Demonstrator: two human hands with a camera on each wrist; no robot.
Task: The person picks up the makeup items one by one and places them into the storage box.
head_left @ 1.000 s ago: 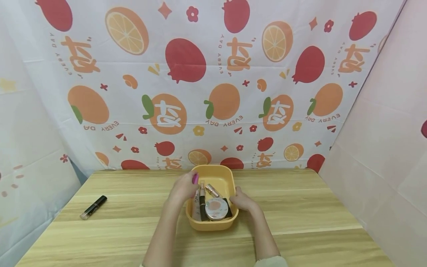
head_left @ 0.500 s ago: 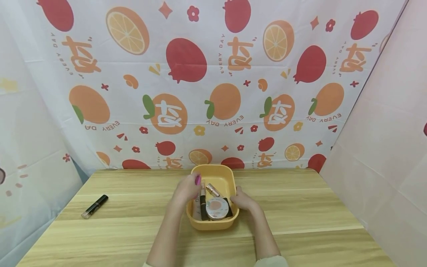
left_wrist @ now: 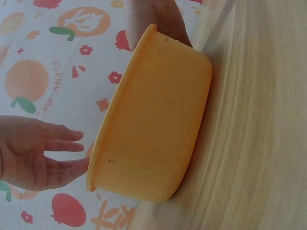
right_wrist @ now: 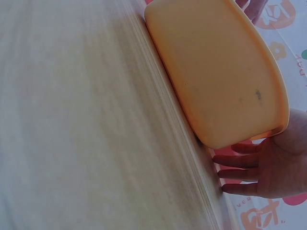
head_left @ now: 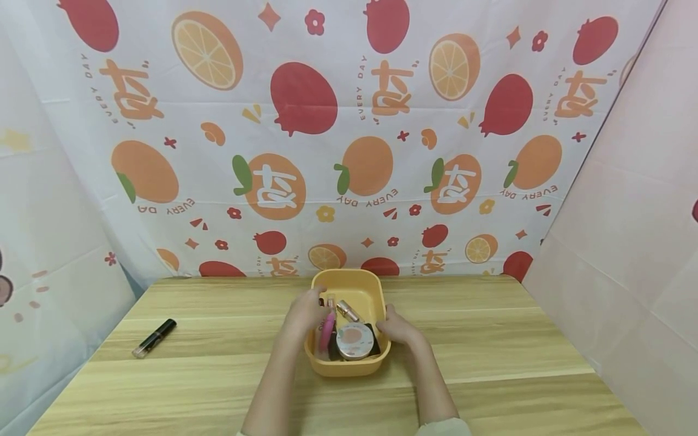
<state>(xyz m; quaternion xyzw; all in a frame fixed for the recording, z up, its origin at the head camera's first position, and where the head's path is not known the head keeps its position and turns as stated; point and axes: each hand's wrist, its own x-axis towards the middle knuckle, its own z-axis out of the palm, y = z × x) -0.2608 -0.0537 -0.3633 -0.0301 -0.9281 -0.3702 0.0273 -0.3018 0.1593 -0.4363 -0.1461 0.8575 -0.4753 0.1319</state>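
A yellow plastic storage box (head_left: 351, 369) stands on the table holding cosmetics. My left hand (head_left: 306, 312) is over its left side, fingers spread and holding nothing; the left wrist view shows the fingertips right at the rim. Just below those fingers a slim pink item (head_left: 327, 333) lies in the box, over a pale tube. My right hand (head_left: 400, 327) holds the box's right rim, thumb over the edge and fingers outside along the wall. Beside the pink item are a round peach-printed compact (head_left: 354, 340), a rose-gold lipstick (head_left: 347, 310) and a black square case (head_left: 374, 342).
A black tube with a clear end (head_left: 155, 338) lies apart on the left of the wooden table (head_left: 491, 351). Fruit-printed cloth (head_left: 349, 121) hangs along the table's back edge, with pale cloth at both sides.
The pink item was in my left hand above the box's left side; it now lies lower, inside the box, and the left fingers have opened. The right hand has stayed at the rim.
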